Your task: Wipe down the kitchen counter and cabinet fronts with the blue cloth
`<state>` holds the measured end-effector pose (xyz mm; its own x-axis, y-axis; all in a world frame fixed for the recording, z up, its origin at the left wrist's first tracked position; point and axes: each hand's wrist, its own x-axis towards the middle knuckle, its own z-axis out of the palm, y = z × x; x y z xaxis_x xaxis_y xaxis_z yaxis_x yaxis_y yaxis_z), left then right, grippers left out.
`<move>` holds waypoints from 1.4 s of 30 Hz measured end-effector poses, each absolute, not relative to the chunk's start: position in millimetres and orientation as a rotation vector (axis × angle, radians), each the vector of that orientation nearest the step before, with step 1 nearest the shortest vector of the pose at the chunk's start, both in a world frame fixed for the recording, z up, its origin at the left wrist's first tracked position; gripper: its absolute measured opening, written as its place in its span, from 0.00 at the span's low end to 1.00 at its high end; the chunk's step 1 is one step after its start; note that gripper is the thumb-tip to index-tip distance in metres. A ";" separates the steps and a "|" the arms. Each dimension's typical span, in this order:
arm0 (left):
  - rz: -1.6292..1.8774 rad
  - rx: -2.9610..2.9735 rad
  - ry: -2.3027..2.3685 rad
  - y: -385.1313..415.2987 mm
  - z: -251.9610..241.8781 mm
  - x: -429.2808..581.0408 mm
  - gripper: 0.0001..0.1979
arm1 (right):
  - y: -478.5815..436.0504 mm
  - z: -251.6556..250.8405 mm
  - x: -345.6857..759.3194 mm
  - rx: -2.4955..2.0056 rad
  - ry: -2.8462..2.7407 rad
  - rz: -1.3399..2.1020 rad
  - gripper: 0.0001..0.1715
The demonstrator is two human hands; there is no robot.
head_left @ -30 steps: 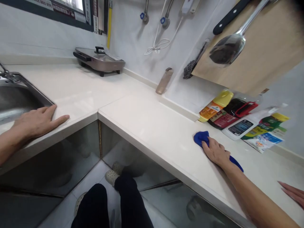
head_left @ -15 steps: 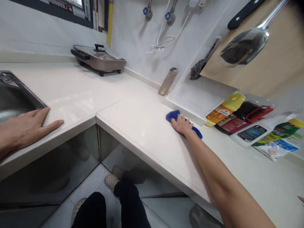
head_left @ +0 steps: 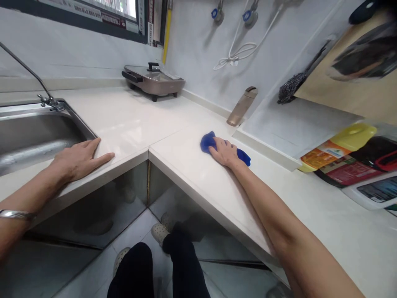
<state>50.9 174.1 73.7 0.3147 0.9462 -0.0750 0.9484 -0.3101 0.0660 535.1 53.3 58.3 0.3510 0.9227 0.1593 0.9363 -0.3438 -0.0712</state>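
Note:
My right hand point(head_left: 226, 151) presses a blue cloth point(head_left: 207, 142) onto the white countertop point(head_left: 182, 165), right of the inner corner. Folds of the cloth stick out on both sides of the fingers, which curl over it. My left hand point(head_left: 77, 157) lies flat on the counter's front edge, thumb and fingers apart, beside the steel sink point(head_left: 81, 124). Nothing is in that hand. A metal bracelet point(head_left: 17, 214) circles the left wrist.
An electric pan point(head_left: 155, 82) with a lid sits in the back corner. A tan bottle point(head_left: 242, 106) stands by the wall ledge point(head_left: 266, 149). Several bottles, including a yellow one point(head_left: 339, 145), line the right side. A scrubbing brush point(head_left: 291, 87) and a board point(head_left: 328, 99) hang above.
My right hand has slid the blue cloth along the counter toward the inner corner. My left hand stays at the sink's edge. The view has turned left, showing more of the sink.

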 end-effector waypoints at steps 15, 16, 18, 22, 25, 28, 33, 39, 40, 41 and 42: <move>0.098 2.505 1.699 165.7 74.5 49.2 0.50 | -94.2 64.1 479.5 -2.095 -1.979 0.125 0.41; 0.099 2.501 1.702 165.4 74.7 49.2 0.50 | -99.9 68.9 484.8 -2.047 -1.928 0.254 0.40; 0.099 2.498 1.702 165.2 75.2 49.5 0.50 | -105.0 78.2 498.3 -1.952 -1.750 0.471 0.42; 0.103 2.483 1.714 164.6 76.4 50.7 0.50 | -95.2 83.9 519.7 -2.050 -1.424 0.377 0.33; 0.106 2.466 1.729 162.6 77.7 51.0 0.49 | -82.8 82.8 524.0 -2.186 -1.464 0.289 0.28; 0.114 2.464 1.722 160.4 78.9 50.3 0.48 | -77.1 90.1 527.5 -2.302 -1.585 0.256 0.27; 0.128 2.449 1.729 159.5 79.3 50.1 0.47 | -85.8 106.2 538.7 -2.376 -1.554 0.516 0.26; 0.171 2.440 1.725 159.0 78.0 50.9 0.46 | -100.8 98.5 525.3 -2.199 -1.343 0.690 0.25; 0.172 2.440 1.722 158.7 77.8 50.8 0.46 | -103.2 98.0 522.4 -2.136 -1.308 0.693 0.24; 0.172 2.441 1.719 158.4 77.8 50.7 0.46 | -105.9 98.7 520.5 -2.066 -1.263 0.709 0.24; 0.171 2.442 1.720 157.9 78.0 50.6 0.46 | -108.8 100.9 520.3 -1.998 -1.206 0.729 0.25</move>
<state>50.6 157.9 78.0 0.3364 0.9417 0.0069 0.9246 -0.3317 0.1873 520.3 -108.8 100.9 0.4131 0.9035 -0.1142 0.5211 -0.3374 -0.7840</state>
